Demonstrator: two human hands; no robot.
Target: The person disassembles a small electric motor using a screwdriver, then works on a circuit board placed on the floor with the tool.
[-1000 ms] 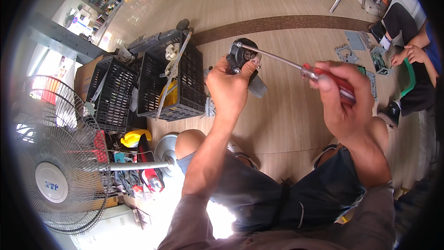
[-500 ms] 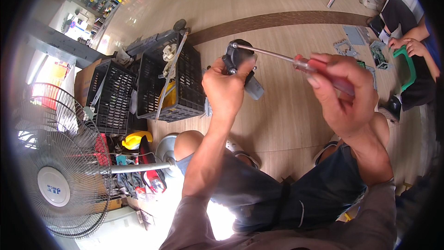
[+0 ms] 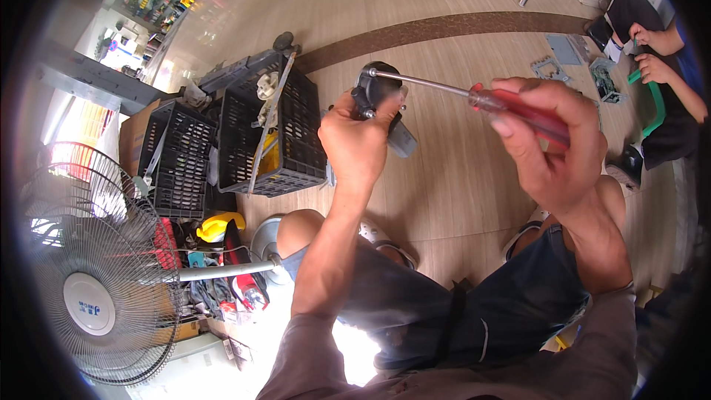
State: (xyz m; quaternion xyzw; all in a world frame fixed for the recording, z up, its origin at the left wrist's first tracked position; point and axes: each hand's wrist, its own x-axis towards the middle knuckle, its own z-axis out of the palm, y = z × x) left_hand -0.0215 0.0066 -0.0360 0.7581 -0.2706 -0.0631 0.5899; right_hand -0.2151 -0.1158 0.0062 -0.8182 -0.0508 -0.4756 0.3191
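My left hand [image 3: 353,147] is closed around a black rounded housing [image 3: 381,90], held up above the floor in front of me. Silver screws or posts show at its edge, and a grey piece [image 3: 402,141] hangs below it; I cannot tell what device it belongs to. To the right, my right hand [image 3: 563,152] grips the red translucent handle of a screwdriver [image 3: 429,86]. Its long metal shaft points left, and the tip meets a screw spot near the top left of the housing. My left fingers partly hide the housing.
Black plastic crates [image 3: 270,130] with parts stand at the left, beside a wire-caged fan [image 3: 89,304] and a yellow object [image 3: 221,227]. On the right, a co-worker's hands [image 3: 655,68] are near a green frame [image 3: 653,110]. Grey parts [image 3: 566,52] lie on the floor there.
My hands, the housing and the screwdriver keep nearly the same pose, with the tip still at the same spot. At the right, the co-worker's hands have moved apart, one going farther away.
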